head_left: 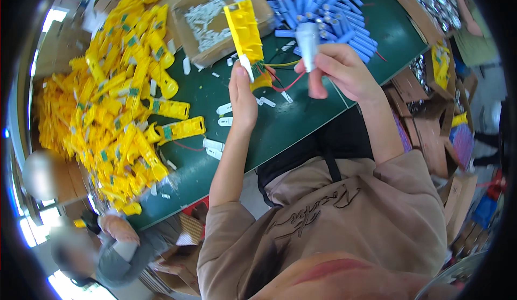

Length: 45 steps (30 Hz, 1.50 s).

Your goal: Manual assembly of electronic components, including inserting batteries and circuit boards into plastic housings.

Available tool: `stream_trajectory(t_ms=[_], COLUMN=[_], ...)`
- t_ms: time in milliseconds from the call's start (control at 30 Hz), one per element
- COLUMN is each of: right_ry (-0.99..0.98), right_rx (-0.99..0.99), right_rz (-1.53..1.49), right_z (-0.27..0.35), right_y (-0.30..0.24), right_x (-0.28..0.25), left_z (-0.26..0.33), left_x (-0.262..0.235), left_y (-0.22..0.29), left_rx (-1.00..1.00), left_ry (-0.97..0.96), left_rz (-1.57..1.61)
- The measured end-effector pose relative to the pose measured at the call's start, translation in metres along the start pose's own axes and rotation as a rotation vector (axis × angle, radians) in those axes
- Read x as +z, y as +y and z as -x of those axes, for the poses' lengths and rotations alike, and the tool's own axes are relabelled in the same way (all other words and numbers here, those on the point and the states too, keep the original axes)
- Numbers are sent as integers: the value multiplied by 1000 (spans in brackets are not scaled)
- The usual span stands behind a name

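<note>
My left hand point(242, 98) is closed around the lower end of a yellow plastic housing point(245, 28), an open shell with inner ribs, tilted upward. A slim white piece point(246, 67) lies along the housing by my fingers. Below it sits a curved yellow part point(262, 80) with thin wires about it. My right hand point(342, 71) pinches a pale, tapered cylindrical piece point(307, 44), blurred, so its exact kind is unclear. Red and yellow wires point(285, 85) run between the two hands. My right fingertips are partly blurred.
A large heap of yellow housings point(124, 95) covers the green table's point(334, 103) left side. A cardboard box point(218, 23) of small white parts stands behind my left hand. Blue cylindrical cells point(344, 20) are piled at the back right. Another person point(116, 246) is at the lower left.
</note>
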State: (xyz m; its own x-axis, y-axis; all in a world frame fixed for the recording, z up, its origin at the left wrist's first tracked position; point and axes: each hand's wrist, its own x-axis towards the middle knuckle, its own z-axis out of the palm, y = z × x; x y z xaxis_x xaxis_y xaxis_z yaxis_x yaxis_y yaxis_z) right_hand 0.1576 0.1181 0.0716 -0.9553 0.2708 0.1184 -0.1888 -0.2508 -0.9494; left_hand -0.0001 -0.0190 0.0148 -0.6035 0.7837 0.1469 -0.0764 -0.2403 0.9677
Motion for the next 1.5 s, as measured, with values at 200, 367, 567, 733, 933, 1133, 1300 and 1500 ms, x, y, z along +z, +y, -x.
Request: stream_trajectory(t_ms=[200, 367, 567, 733, 933, 1133, 1300, 1500], right_ry=[307, 354, 377, 361, 1030, 691, 257, 480], right_rx=[-27, -36, -33, -59, -204, -333, -287, -343], right_rz=[18, -316, -548, -514, 677, 380, -204, -10], right_z=[16, 23, 29, 32, 37, 44, 48, 33], right_y=[19, 35, 46, 51, 53, 57, 64, 64], right_x=[-7, -10, -9, -19, -4, -26, -29, -2], left_z=[21, 22, 24, 25, 27, 29, 26, 28], left_x=[22, 20, 21, 25, 25, 29, 20, 26], left_y=[-7, -11, -19, -13, -20, -17, -23, -30], left_rx=[101, 203, 274, 249, 77, -396, -452, -450], left_ry=[-255, -276, -230, -289, -486, -587, -591, -520], left_rz=[-458, -608, -832, -799, -592, 24, 187, 183])
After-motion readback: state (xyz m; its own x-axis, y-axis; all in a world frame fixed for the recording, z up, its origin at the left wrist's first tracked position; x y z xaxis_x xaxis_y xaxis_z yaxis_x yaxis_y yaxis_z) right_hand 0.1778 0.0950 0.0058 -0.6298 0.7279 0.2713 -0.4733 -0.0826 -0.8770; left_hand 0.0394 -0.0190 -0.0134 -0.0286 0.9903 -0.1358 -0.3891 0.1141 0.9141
